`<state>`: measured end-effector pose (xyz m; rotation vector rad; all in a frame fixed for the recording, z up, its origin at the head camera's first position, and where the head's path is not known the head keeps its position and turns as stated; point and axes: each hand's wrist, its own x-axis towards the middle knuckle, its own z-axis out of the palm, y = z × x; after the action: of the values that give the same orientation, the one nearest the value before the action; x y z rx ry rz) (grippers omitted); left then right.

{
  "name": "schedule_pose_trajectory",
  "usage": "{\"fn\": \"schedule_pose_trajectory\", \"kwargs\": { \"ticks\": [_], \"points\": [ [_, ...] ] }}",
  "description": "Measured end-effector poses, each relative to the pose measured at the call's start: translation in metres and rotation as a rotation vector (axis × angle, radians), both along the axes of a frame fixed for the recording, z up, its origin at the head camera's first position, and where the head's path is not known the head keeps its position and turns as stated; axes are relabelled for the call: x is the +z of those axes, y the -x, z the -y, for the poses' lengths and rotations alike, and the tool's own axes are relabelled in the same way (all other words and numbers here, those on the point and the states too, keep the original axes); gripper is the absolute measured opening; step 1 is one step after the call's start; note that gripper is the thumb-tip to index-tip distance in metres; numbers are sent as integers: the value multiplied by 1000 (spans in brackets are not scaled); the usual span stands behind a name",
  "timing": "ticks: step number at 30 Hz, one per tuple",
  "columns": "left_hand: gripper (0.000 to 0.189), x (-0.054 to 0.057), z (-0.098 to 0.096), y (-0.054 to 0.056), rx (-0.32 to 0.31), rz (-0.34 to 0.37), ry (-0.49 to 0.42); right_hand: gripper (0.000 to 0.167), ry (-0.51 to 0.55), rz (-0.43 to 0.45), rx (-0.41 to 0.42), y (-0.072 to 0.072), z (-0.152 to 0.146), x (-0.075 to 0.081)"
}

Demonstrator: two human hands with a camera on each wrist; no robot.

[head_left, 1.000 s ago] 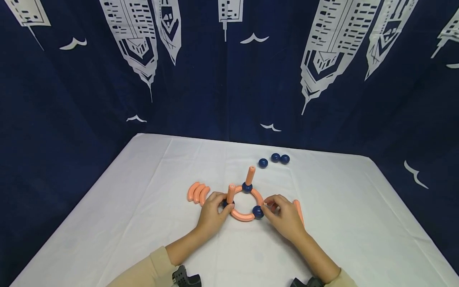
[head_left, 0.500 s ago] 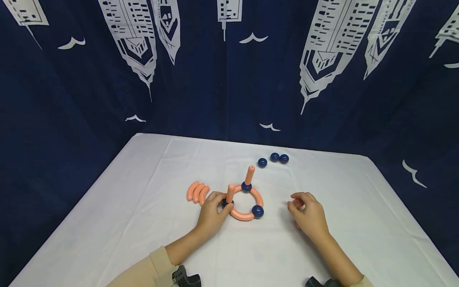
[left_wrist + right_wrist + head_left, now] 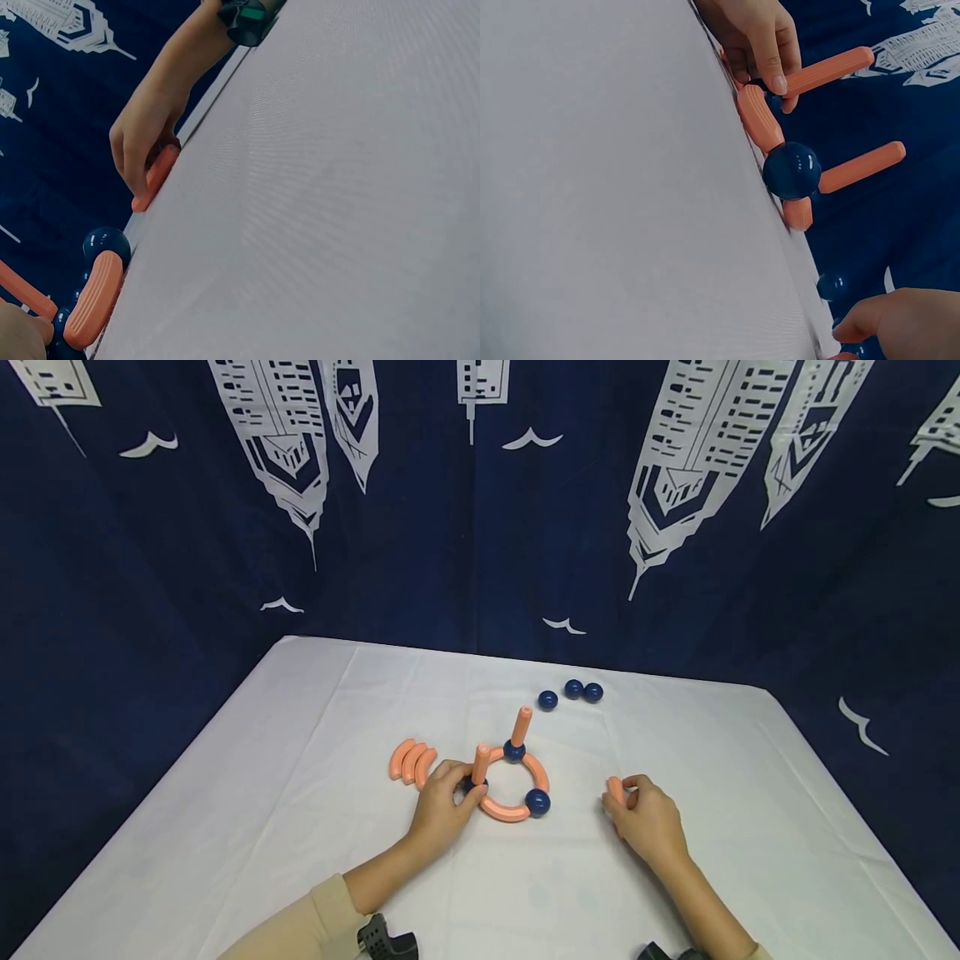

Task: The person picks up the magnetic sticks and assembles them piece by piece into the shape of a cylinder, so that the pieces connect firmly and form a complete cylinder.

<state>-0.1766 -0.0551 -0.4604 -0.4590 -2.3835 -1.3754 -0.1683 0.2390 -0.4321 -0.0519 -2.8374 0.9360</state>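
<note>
Curved orange pieces (image 3: 504, 812) and three blue balls make a ring on the table in the head view. An upright orange rod (image 3: 522, 727) rises from the back ball (image 3: 513, 751), another rod (image 3: 481, 764) from the left one. The front-right ball (image 3: 537, 802) bears no rod. My left hand (image 3: 441, 806) pinches the left ball (image 3: 774, 100), which its fingers partly hide. Off to the ring's right, my right hand (image 3: 651, 825) holds a loose orange rod (image 3: 157, 177) between thumb and fingers, low at the tabletop.
Three loose blue balls (image 3: 573, 689) lie behind the ring, near the table's far edge. To its left, three curved orange pieces (image 3: 409, 762) lie side by side. A dark blue curtain (image 3: 472, 552) with white prints hangs behind the white-covered table (image 3: 337, 718).
My right hand has left the front-right ball, moved right, and taken hold of the orange rod lying there. The left hand stays at the left ball.
</note>
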Motion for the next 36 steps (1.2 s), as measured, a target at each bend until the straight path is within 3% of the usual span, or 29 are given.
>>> {"fn": "schedule_pose_trajectory", "kwargs": {
  "ticks": [17,25,36],
  "points": [
    [25,0,0,0,6,23,-16,26,-90,-139,41,1,3,-6],
    [24,0,0,0,3,16,-26,24,-51,-221,25,6,12,-1],
    [22,2,0,-1,1,15,-37,31,73,-143,33,15,32,15]
  ]
}}
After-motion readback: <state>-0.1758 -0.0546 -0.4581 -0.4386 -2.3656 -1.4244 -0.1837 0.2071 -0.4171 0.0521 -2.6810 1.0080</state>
